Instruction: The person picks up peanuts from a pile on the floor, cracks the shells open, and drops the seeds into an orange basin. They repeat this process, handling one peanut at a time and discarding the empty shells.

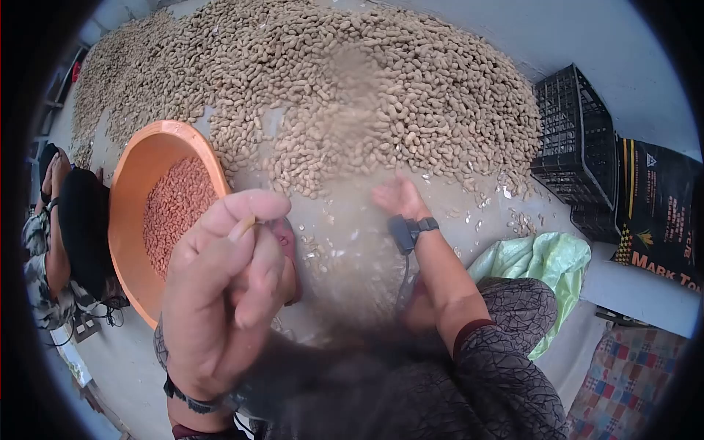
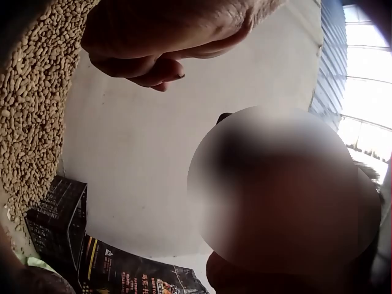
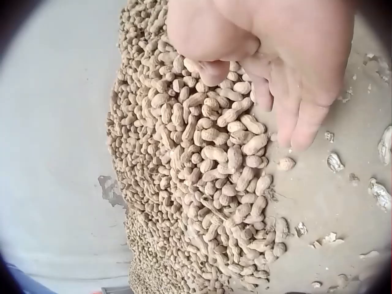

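My left hand (image 1: 220,293) is raised close to the head camera, over the orange basin's side. Its thumb and bent forefinger pinch a small yellowish-brown sliver (image 1: 247,224), too small to tell its kind. In the left wrist view the same hand (image 2: 177,37) is dark, high before the pale wall. My right hand (image 1: 402,196) is low at the near edge of a big heap of unshelled peanuts (image 1: 440,95). Slightly blurred, it has loose fingers pointing down beside the nuts, and no object shows in it. The right wrist view has this hand (image 3: 275,55) partly covering the heap (image 3: 208,159).
The orange basin (image 1: 117,227) holds reddish shelled peanuts (image 1: 180,213). Shell scraps (image 3: 335,162) litter the floor. Black crates (image 1: 576,139), a black printed sack (image 1: 660,209) and a green plastic sack (image 1: 546,260) lie to the right. Another person's hands (image 1: 55,172) show at far left.
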`<state>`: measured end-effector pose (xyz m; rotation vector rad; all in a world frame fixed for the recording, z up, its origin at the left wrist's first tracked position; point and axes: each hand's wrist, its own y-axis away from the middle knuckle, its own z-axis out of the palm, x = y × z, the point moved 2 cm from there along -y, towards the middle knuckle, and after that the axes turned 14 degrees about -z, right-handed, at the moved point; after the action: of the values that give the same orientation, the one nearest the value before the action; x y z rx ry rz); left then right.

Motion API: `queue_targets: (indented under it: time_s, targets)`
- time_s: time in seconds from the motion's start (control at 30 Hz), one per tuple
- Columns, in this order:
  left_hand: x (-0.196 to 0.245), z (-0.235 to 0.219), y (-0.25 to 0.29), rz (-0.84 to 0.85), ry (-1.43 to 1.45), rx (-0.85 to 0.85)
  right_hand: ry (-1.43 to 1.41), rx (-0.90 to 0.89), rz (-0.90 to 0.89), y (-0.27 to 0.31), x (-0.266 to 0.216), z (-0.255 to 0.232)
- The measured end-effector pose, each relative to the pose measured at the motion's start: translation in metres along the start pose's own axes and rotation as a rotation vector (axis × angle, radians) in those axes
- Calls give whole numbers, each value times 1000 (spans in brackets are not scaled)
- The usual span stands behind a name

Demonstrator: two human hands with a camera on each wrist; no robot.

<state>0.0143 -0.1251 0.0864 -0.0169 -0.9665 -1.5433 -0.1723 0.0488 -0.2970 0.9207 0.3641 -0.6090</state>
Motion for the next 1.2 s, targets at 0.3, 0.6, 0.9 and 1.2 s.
queue_targets:
  time_s: [0.3,0.6,0.9,1.2]
  targets:
    - [3,8,-16,-39,63,241,-229,106,-70,-49,33,23]
    - [-3,11,-17,-85,-39,166,-485,-41,-14,-93,43,55]
    - [3,15,-11,-22,89,164,-366,-54,17,-38,-5,90]
    - [3,9,-20,24,76,-200,-265,-278,-69,54,-55,121]
